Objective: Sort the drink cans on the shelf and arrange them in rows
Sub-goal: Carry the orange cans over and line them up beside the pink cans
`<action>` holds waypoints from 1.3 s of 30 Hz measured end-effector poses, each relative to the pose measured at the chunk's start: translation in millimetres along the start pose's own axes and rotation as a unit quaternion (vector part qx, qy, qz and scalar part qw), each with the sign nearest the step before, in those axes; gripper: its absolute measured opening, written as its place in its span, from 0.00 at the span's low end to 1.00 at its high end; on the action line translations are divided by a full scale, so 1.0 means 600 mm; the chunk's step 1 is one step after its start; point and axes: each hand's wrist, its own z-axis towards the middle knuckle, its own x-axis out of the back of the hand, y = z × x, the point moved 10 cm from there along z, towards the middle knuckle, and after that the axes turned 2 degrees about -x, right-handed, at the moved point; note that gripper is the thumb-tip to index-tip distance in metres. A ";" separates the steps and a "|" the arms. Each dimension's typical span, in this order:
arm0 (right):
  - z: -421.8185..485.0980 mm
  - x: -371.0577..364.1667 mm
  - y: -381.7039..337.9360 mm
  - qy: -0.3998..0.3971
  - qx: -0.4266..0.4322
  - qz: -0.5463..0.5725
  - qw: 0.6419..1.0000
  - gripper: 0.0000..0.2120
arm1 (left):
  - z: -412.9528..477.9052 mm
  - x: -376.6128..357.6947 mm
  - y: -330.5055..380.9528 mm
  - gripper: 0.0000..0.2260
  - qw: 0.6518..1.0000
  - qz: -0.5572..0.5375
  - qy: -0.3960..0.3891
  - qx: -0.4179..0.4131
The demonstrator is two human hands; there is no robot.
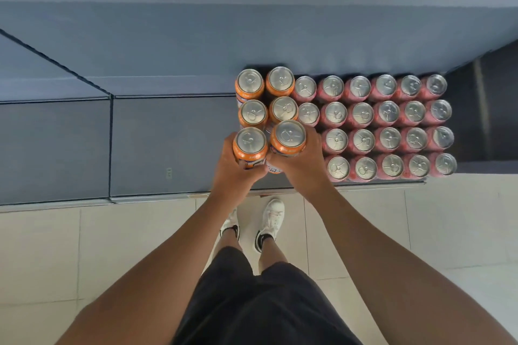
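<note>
Six orange cans [283, 109] upright on the grey-blue shelf [168, 134], in two columns of three, silver tops and pull tabs facing up. Back four standing free, close together, touching or nearly so. Front two in the hands: front-left orange can [250, 144] wrapped by the left hand [235, 173], fingers curled round its side from the near side; front-right orange can [290, 134] gripped the same way by the right hand [305, 165], fingers curled round its right flank. Both held cans side by side, just touching or nearly so, near the front part of the shelf; cannot tell whether resting on the shelf or lifted clear of it.

Directly right of the orange columns, many pink cans [389, 112] in a tight block of four rows, upright, tops up, reaching the front lip of the shelf. Nearest pink ones partly hidden behind the right hand.

Below the shelf edge, pale tiled floor [84, 246], two white shoes [273, 218] close to the shelf front, black shorts [260, 302], both bare forearms reaching forward.
</note>
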 end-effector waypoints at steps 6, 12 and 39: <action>0.015 0.005 0.011 0.037 0.022 -0.034 0.999 0.29 | 0.042 -0.017 -0.032 0.29 0.998 0.058 0.000 -0.018; 0.018 -0.006 0.021 0.045 0.054 -0.092 0.993 0.29 | 0.060 -0.020 -0.048 0.26 0.999 0.035 0.020 -0.006; -0.027 0.000 -0.009 0.024 0.167 -0.361 0.917 0.34 | 0.011 -0.006 -0.035 0.36 0.995 0.095 0.020 0.006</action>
